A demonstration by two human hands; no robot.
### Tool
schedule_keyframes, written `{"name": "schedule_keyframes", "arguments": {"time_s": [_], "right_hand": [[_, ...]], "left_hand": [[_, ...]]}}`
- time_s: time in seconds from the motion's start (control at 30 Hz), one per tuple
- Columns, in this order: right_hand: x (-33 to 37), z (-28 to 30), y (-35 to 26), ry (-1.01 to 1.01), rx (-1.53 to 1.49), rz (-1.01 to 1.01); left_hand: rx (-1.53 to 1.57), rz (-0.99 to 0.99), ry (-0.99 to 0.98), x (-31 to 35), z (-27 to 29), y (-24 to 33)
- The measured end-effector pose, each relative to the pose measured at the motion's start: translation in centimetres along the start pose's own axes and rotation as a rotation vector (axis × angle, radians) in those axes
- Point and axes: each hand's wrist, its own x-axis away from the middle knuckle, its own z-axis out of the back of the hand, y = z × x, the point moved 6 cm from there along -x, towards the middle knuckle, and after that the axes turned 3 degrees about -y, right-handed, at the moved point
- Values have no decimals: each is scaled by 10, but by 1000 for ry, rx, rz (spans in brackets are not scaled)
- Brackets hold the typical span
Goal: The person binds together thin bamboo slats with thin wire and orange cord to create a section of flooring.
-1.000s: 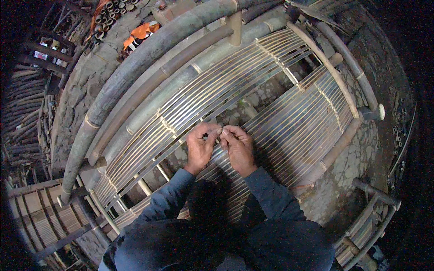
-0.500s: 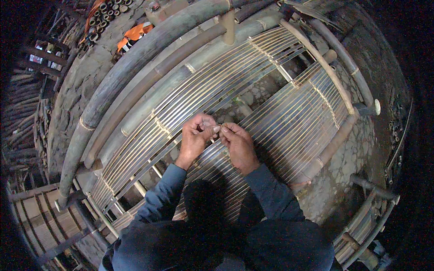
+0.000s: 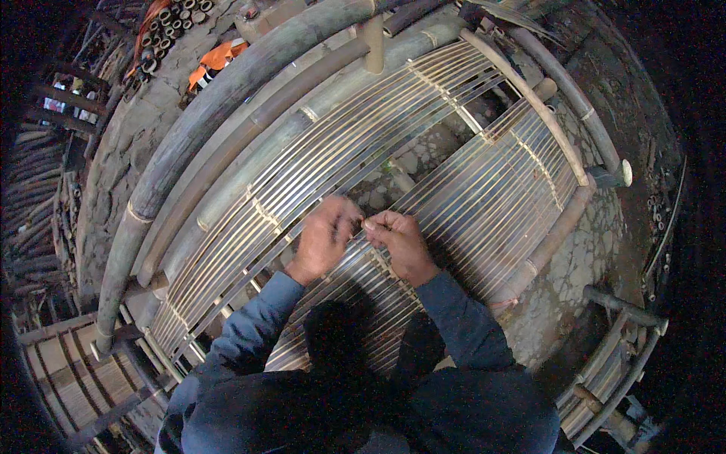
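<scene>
My right hand (image 3: 402, 248) hovers over the middle of a bamboo bench seat made of thin slats (image 3: 484, 219). Its thumb and forefinger are closed in a pinch, and what lies between them is too small to make out. Close beside it, my left hand (image 3: 324, 238) is smeared by motion, so its fingers are unclear. Light bindings cross the slats, one binding (image 3: 263, 210) to the left of my left hand and another (image 3: 382, 265) just below my hands. Between the rear and front slat sections a gap (image 3: 416, 163) shows the stone ground.
Thick bamboo poles (image 3: 227, 106) form the bench's back along the far left. Another bamboo piece (image 3: 616, 371) stands at lower right, and a slatted frame (image 3: 76, 371) at lower left. Cut bamboo tubes (image 3: 178, 23) and an orange cloth (image 3: 215, 60) lie at the far left.
My left hand has drawn slightly away from the right hand's fingertips and is moving quickly. My right hand keeps its pinch. The view has shifted a little.
</scene>
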Motion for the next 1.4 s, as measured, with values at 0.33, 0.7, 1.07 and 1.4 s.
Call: {"name": "schedule_keyframes", "arguments": {"time_s": [0.33, 0.7, 1.07, 1.4], "right_hand": [[24, -33, -99, 293, 1096, 716], [38, -25, -94, 271, 837, 603], [80, -24, -53, 377, 929, 701], [78, -49, -65, 80, 1157, 789]], "left_hand": [[141, 220, -6, -15, 11, 7], [1112, 873, -240, 55, -42, 22], [1430, 827, 26, 73, -67, 1], [413, 502, -323, 37, -17, 1]]}}
